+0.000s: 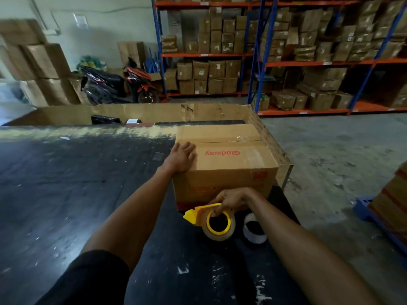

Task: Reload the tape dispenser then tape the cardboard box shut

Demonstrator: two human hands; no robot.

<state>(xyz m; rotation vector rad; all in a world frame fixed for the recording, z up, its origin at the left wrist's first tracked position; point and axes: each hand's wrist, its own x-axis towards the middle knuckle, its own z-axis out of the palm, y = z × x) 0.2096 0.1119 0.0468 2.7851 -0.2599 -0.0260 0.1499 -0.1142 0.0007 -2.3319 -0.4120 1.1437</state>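
A brown cardboard box (229,164) with red "Glodway" print stands on the black table (66,194), its top flaps folded down with a seam between them. My left hand (181,158) lies flat on the box's near left top corner, fingers spread. My right hand (231,200) grips a yellow tape dispenser (217,221) loaded with a clear tape roll, held against the lower part of the box's near side. The dispenser's yellow blade end points left.
A white empty tape core (254,231) lies on the table right of the dispenser. A large open cardboard bin (154,113) stands behind the table. Blue and orange shelves (264,62) with boxes, a motorbike (123,84), and a blue pallet (374,214) with boxes surround.
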